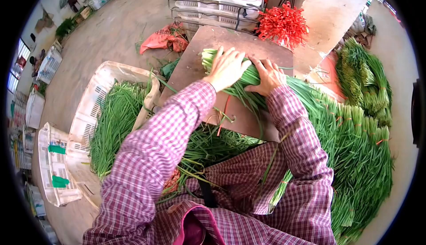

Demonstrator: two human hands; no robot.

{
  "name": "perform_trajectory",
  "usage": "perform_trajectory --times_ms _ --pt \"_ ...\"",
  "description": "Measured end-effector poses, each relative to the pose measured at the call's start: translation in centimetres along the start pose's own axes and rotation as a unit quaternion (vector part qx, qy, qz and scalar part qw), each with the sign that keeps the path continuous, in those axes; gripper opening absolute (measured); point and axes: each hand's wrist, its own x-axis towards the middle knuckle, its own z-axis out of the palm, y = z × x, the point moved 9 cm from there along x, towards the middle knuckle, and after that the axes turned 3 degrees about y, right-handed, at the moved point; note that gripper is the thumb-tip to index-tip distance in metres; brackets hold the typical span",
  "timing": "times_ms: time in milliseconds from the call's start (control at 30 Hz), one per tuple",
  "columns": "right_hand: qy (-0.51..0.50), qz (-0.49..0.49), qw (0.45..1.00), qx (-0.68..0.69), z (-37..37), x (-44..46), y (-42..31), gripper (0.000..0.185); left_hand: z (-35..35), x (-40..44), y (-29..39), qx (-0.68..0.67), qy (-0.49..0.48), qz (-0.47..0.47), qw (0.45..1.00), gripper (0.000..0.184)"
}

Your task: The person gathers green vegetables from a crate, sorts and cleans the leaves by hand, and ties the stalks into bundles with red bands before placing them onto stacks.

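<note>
A bunch of green leafy stalks (pixel 251 74), which look like garlic chives, lies across a brown board (pixel 230 38) in front of me. Its pale cut ends point left, and the leaves trail right past the board's edge. My left hand (pixel 228 68) is curled over the bunch near the pale ends. Just right of it, my right hand (pixel 268 77) grips the same bunch from above, its thumb towards my left hand. Both palms are hidden. A thin red tie (pixel 224 111) and a few loose leaves lie at the board's near edge.
A white crate (pixel 100 78) with loose chives stands left. Tied bunches (pixel 355 143) are piled right, with more bunches (pixel 364 78) behind. Red ties (pixel 282 25) hang by the pillar (pixel 330 14). Stacked white crates (pixel 213 0) stand beyond the board; an orange-red sack (pixel 164 39) lies nearby.
</note>
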Motion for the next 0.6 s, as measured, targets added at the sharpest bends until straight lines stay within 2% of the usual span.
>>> perform_trajectory --times_ms 100,233,300,367,433,467,567,600 --pt "0.027 -0.021 0.999 0.005 0.6 -1.1 1.6 0.103 1.2 -0.7 -0.2 0.001 -0.022 -0.033 0.999 0.034" --pt "0.087 -0.068 0.994 0.028 0.9 -2.2 2.3 0.105 0.3 -1.1 0.6 0.041 0.058 -0.001 0.997 0.023" --pt "0.116 -0.092 0.988 0.047 0.1 -2.5 2.2 0.106 0.4 -1.1 0.5 0.034 0.047 0.000 0.998 0.022" --pt "0.108 -0.076 0.990 0.051 -0.7 -2.2 1.6 0.108 0.7 -1.0 0.4 0.034 0.036 0.000 0.999 0.022" --pt "0.105 -0.086 0.990 0.043 -1.0 -1.9 -0.1 0.112 0.1 -0.9 0.9 0.038 0.068 0.021 0.997 0.023" --pt "0.056 -0.069 0.996 0.013 0.1 -1.6 -0.7 0.114 1.2 -0.9 0.1 0.028 -0.016 -0.014 0.999 0.030" --pt "0.058 -0.069 0.995 0.049 1.3 -1.4 -0.4 0.115 0.0 -1.1 -0.4 0.010 0.033 0.034 0.999 0.039" --pt "0.051 -0.067 0.995 0.046 1.4 -1.4 -0.3 0.115 -0.7 -1.1 -0.8 -0.005 -0.006 0.004 1.000 0.048"
